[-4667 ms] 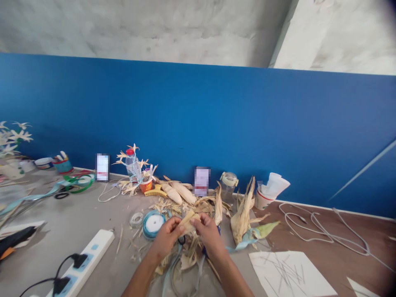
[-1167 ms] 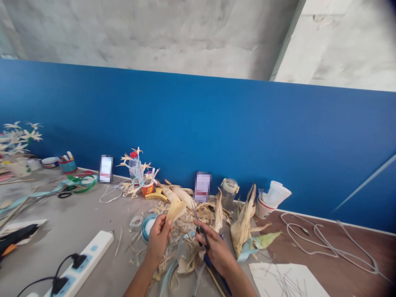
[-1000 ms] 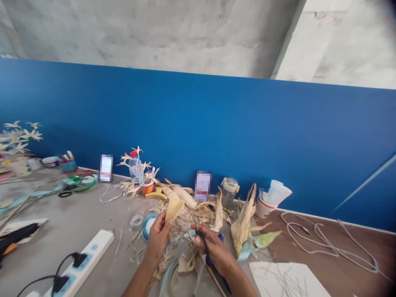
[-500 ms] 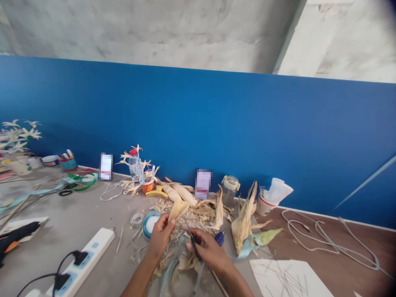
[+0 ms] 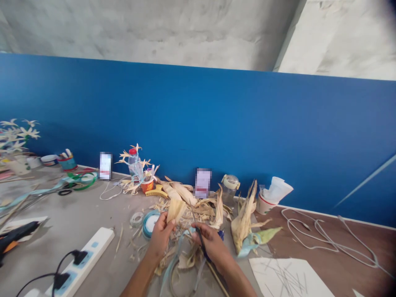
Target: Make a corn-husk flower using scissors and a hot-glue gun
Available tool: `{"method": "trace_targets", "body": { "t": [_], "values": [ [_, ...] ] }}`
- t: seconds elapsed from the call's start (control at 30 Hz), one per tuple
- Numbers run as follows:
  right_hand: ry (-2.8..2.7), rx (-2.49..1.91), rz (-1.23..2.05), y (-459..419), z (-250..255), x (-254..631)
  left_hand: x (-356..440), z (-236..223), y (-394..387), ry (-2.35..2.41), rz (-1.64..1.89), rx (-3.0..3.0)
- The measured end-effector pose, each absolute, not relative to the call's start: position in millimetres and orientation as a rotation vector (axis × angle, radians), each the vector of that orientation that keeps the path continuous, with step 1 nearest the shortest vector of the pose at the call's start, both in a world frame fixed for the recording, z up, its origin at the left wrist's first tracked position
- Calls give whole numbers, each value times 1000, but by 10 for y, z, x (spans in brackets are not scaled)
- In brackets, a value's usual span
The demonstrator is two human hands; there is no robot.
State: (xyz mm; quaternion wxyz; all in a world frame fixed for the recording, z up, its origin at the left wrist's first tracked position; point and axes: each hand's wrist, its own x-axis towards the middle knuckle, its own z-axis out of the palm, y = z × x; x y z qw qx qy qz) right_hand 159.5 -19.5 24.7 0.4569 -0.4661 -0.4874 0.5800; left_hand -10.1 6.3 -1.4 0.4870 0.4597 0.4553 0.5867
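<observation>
Taking as our landmark the flat, round spool of blue ribbon with a white centre (image 5: 151, 225), we find the pale yellow, papery piece of dry husk (image 5: 175, 211) held up just to its right, in front of the heap of tan husk scraps (image 5: 204, 211). Several seconds ago both our hands pinched a husk piece together; now our left hand (image 5: 159, 234) alone grips it, and our right hand (image 5: 213, 243) holds the dark-handled metal scissors (image 5: 201, 240). Half a second ago the piece leaned rightward with the blades across its edge; now it fans out more upright, and the blades point upward just beside it.

Our left forearm rises from below the spool, the hand close against the spool's right side in our view, thumb and fingers pinching the husk's lower end. Our right forearm slants in from farther right of the spool, fingers curled round the scissor handles; we cannot tell how far the blades are parted. The small translucent tape roll (image 5: 136, 219) lies just left of the spool.
</observation>
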Motion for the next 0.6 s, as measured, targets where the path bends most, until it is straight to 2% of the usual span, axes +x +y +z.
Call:
{"method": "trace_targets", "body": {
  "t": [0.2, 0.37, 0.6],
  "values": [
    [-1256, -1224, 1293, -178, 290, 1656, -80, -3, 44, 1186, 1379, 1209],
    [-1231, -1192, 1301, -159, 193, 1595, -67, -37, 35, 1128, 1329, 1176],
    [-804, -885, 1358, -81, 112, 1491, -6, -17, -15, 977, 1232, 1131]
  ]
}}
